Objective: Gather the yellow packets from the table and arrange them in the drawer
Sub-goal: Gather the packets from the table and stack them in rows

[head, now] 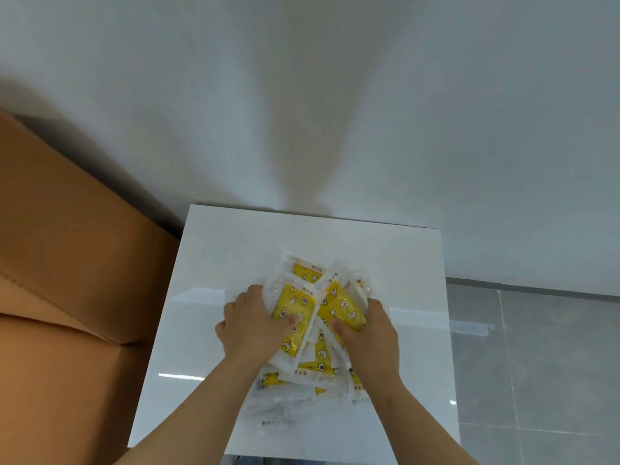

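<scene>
Packets (303,308) — yellow ones in clear wrap — sit heaped mid-table (208,263), more spilling toward the near edge. Left hand (250,325) and right hand (367,333) clutch the heap from either side, thumbs on top. Cardboard box (67,263) stands just left.

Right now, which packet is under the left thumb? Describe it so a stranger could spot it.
On the white table beside the brown box, the left hand and right hand clutch a pile of yellow packets. The top packet lies under the left thumb, on the pile's left side. Unlike its neighbours, its yellow face shows almost whole.
</scene>
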Demonstrator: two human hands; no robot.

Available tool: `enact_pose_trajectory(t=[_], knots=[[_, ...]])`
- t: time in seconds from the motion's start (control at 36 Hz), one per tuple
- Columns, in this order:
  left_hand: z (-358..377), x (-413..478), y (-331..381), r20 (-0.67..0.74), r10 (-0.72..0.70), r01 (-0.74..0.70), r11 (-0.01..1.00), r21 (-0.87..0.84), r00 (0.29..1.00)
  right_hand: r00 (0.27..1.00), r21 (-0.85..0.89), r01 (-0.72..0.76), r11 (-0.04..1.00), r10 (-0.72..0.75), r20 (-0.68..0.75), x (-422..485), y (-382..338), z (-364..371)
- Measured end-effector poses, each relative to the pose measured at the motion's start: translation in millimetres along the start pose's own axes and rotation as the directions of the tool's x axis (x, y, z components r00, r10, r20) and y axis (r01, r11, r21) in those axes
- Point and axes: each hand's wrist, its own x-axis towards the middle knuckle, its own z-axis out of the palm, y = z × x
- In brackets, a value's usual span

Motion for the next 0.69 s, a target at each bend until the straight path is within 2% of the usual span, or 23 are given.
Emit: enact_pose_trajectory(t=[0.11, 0.22, 0.31, 0.39, 0.47, 0.53, 0.58, 0.69], knots=[[-3, -1, -2, 0.019, 0.069, -0.064, 0.977, -0.205, 0.997, 1.0, 0.037, 0.017, 0.999, -0.017, -0.006, -1, 4, -4], [-11, -1, -13, 0.008, 0.076, -0.07, 0.949, -0.309, 0.997, 1.0, 0.115, 0.008, 0.993, -0.005, -0.019, 0, 5, -8], [-16, 0, -30, 0.076, 0.058, -0.016, 0.888, -0.46, 0.995, 0.998, 0.278, -0.034, 0.96, 0.049, -0.046, -2, 1, -9], [-22, -2, -44, 0.164, 0.039, 0.065, 0.809, -0.584, 0.986, 0.993, 0.474, -0.083, 0.877, 0.112, -0.034, -6, -5, -6], [-26, -3, -48, 0.209, 0.041, 0.1, 0.779, -0.619, 0.977, 0.992, 0.587, -0.121, 0.801, 0.109, 0.055, -9, -13, 1], [-28, -4, -46, 0.243, 0.043, 0.126, 0.762, -0.635, 0.969, 0.984, 0.598, -0.166, 0.784, 0.09, 0.154, -11, -19, 8], [-32, -7, -53, 0.285, 0.045, 0.155, 0.75, -0.643, 0.958, 0.964, 0.576, -0.207, 0.791, 0.064, 0.258, -17, -30, 22], [-27, -12, -49, 0.333, 0.056, 0.194, 0.719, -0.668, 0.941, 0.951, 0.523, -0.168, 0.836, -0.003, 0.31, -17, -35, 28]])
